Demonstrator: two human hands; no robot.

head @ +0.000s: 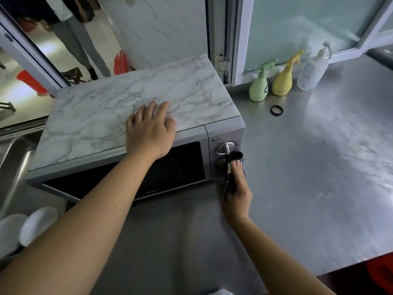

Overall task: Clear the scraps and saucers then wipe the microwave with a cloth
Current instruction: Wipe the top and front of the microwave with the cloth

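Two white saucers [32,225] lie at the far left edge, in the steel sink [12,158] beside the counter, well apart from both hands and partly cut off by the frame. Just right of the sink stands the microwave [119,116], its top covered in a grey-veined marble pattern, its dark glass door closed and facing the person. The left hand [150,128] rests palm down on the front part of that marble top, fingers spread and nearly straight, holding nothing; its forearm runs down across the door toward the lower left corner. Further right is the silver control panel with an upper knob [225,147]. The right hand [237,189] reaches up from below and presses a dark cloth [235,158] against the lower part of this panel, just beneath the knob. The fingers lie along the cloth with the fingertips pushing it onto the panel, while the thumb side bunches the rest of the fabric, so the hand grips the cloth. Right of the microwave spreads the bare steel counter [319,177]. A black ring [276,110] lies on it, and behind it, near the window frame, stand a green spray bottle [259,86], a yellow spray bottle [284,79] and a clear pump bottle [312,71].
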